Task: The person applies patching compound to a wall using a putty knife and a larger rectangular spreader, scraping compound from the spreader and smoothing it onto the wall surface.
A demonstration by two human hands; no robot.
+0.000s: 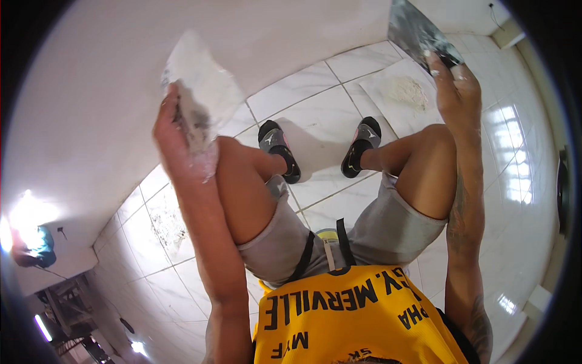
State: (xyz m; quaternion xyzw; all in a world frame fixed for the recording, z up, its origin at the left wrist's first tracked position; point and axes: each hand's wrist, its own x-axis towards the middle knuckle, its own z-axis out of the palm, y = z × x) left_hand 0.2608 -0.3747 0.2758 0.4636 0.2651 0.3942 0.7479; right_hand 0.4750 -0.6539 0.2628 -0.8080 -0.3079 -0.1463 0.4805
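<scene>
My left hand [174, 136] is wrapped round a flat plate [209, 85] coated with white paste; paste is smeared over the wrist and heel of the hand as well. Raised at the upper right, my right hand [456, 94] grips a dark, flat, shiny sheet like a scraper blade [418, 30], with white smears on its face and white spots on my fingertips. The two hands are well apart, each beyond a bent knee. How each sheet is held on its underside is hidden.
A white wall [291, 33] rises ahead of my shoes [276, 145] from the white tiled floor [306, 115]. White residue [407, 93] lies on a pale square at right, more residue [167, 221] at left. A bright lamp [33, 221] shines at far left; wires [496, 18] protrude at upper right.
</scene>
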